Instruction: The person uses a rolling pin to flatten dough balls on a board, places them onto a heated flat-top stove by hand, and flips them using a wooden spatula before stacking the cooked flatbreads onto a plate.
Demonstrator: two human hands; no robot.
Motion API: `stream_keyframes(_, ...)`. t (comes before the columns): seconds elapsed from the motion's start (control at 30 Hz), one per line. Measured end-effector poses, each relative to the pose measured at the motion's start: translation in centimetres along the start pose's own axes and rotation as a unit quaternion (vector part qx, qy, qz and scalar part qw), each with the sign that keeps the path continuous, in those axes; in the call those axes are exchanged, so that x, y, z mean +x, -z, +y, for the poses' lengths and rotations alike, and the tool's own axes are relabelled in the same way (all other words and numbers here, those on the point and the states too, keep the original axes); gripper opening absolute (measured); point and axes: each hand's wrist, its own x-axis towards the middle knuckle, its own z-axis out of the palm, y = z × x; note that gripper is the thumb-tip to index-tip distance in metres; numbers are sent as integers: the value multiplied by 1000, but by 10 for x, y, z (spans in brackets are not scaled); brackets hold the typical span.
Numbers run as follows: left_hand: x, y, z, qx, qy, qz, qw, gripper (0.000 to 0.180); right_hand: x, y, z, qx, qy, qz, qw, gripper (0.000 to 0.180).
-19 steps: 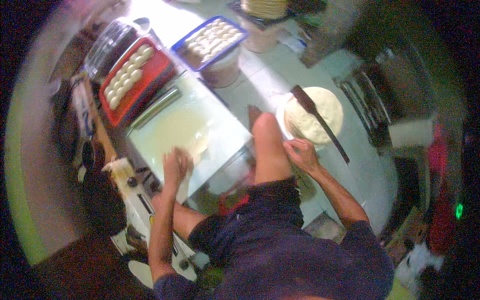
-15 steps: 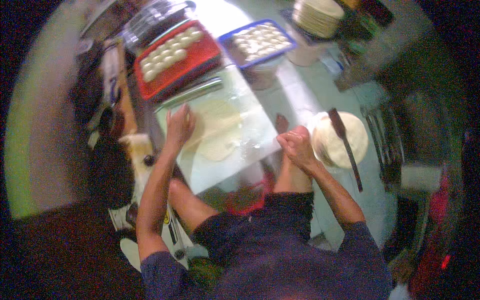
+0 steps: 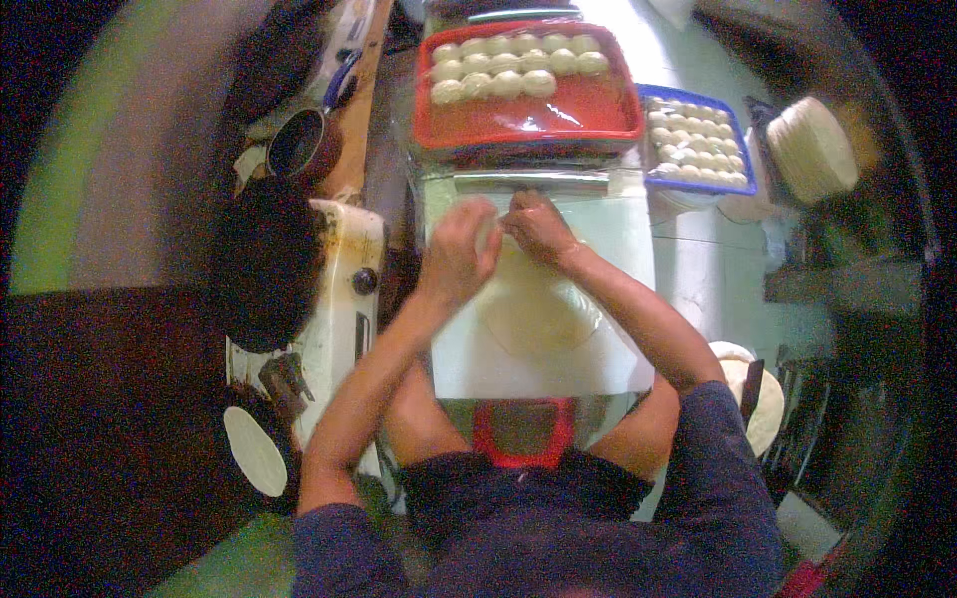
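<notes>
Left hand [image 3: 461, 249]: fingers curled; we cannot tell their grip.
Right hand [image 3: 539, 229]: just beside it, fingers bunched; grip unclear to us.
Dough round [image 3: 538, 317]: flat on our white board [image 3: 613, 374], mostly nearer us than both hands.

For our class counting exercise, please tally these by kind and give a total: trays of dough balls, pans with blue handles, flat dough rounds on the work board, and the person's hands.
Trays of dough balls: 2 (red tray, blue tray)
Blue-handled pan: 1
Flat dough round on the board: 1
Hands: 2 (left hand, right hand)
Total: 6
</notes>
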Motion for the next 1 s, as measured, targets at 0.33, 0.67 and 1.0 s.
stream_keyframes(0.33,-85,-66,-40,80,150,-14,985,37,25,50,4,172,-7,-326,930,33)
stream_keyframes(0.67,-83,-71,8,-198,393,-4,898,28,10,68,58,563,-175,-503,632,74)
stream_keyframes(1.0,-156,-49,14,-515,526,-257,626,30,-33,121,-66,470,-205,-564,647,74)
